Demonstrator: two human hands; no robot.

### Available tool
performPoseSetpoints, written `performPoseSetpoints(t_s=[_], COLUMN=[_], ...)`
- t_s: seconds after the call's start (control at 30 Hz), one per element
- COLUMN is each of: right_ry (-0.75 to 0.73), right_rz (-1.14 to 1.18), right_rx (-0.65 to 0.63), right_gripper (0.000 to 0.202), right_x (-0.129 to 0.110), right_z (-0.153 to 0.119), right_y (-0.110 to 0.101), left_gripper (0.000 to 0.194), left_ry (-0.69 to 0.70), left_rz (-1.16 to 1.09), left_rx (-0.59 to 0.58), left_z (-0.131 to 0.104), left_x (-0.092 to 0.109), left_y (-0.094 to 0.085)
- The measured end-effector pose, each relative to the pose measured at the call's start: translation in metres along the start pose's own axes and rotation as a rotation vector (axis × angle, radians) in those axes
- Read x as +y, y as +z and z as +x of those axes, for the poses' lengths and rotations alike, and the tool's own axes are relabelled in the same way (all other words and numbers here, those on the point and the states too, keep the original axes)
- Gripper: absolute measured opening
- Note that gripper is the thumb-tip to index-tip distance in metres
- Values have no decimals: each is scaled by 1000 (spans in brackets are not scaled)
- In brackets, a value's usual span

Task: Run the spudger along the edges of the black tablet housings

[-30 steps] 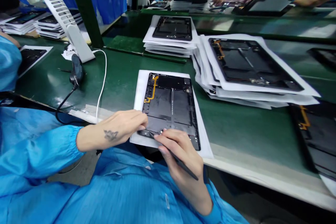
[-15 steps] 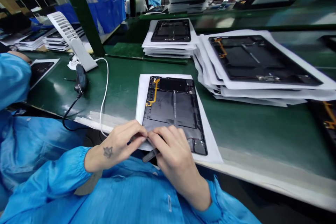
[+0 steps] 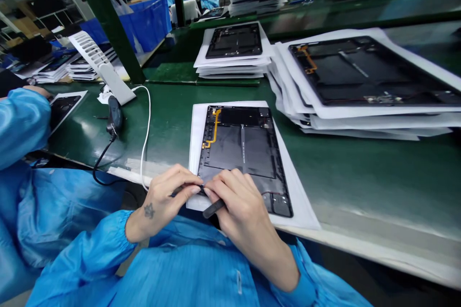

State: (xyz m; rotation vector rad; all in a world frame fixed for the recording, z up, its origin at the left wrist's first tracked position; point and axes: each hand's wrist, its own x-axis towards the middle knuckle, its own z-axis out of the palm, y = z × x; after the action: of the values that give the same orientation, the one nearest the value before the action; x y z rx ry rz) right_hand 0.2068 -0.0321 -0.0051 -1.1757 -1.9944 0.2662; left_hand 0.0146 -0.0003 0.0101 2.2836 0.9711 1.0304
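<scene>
An opened black tablet (image 3: 242, 146) with an orange flex cable lies on a white sheet (image 3: 196, 124) at the near edge of the green bench. My left hand (image 3: 167, 199) pinches a small dark part at the tablet's near left corner. My right hand (image 3: 239, 206) meets it there, fingertips touching the same spot, and holds a thin dark tool (image 3: 213, 209) whose end sticks out below the fingers. What sits between the fingertips is hidden.
Stacks of opened tablets on white sheets stand at the right (image 3: 360, 81) and behind (image 3: 234, 48). A white slotted stand (image 3: 104, 64), a white cable (image 3: 146, 129) and a black corded device (image 3: 114, 115) lie to the left. A co-worker's blue sleeve (image 3: 21, 120) is at far left; others sit behind.
My right hand turned the tool from lying along the wrist to tucked under the fingers, and both hands closed together at the tablet's near left corner. The view shifted slightly.
</scene>
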Motion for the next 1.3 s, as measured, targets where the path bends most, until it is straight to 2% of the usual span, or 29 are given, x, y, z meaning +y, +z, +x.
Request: performPoseSetpoints(t_s=[0.2, 0.33, 0.43, 0.57, 0.67, 0.8, 0.9, 1.1, 1.3], right_ry=[-13, -39, -97, -198, -228, -255, -272, -299, -319], right_rz=[-17, -15, -45, -125, -181, -251, -287, -324, -353], right_rx=[12, 48, 62, 11, -28, -29, -28, -73, -92], right_gripper=[21, 18, 24, 33, 36, 37, 37, 34, 34], right_x=[-1, -1, 2, 6, 5, 3, 3, 6, 6], right_z=[0, -1, -4, -5, -3, -1, -2, -5, -6], right_y=[0, -2, -4, -6, -6, -5, -3, 0, 0], left_gripper=[8, 8, 11, 10, 12, 16, 18, 30, 31], left_ry=[-11, -3, 82, 178, 223, 336, 392, 311, 490], left_rz=[-35, 23, 144, 342, 457, 548, 535, 441, 520], left_rx=[-41, -54, -74, -137, -197, -216, -231, -126, -181], left_z=[3, 5, 5, 3, 4, 9, 9, -4, -4], left_x=[0, -1, -4, -9, -7, -3, -6, -19, -17], left_y=[-2, -4, -6, -9, -10, -14, -18, -23, -23])
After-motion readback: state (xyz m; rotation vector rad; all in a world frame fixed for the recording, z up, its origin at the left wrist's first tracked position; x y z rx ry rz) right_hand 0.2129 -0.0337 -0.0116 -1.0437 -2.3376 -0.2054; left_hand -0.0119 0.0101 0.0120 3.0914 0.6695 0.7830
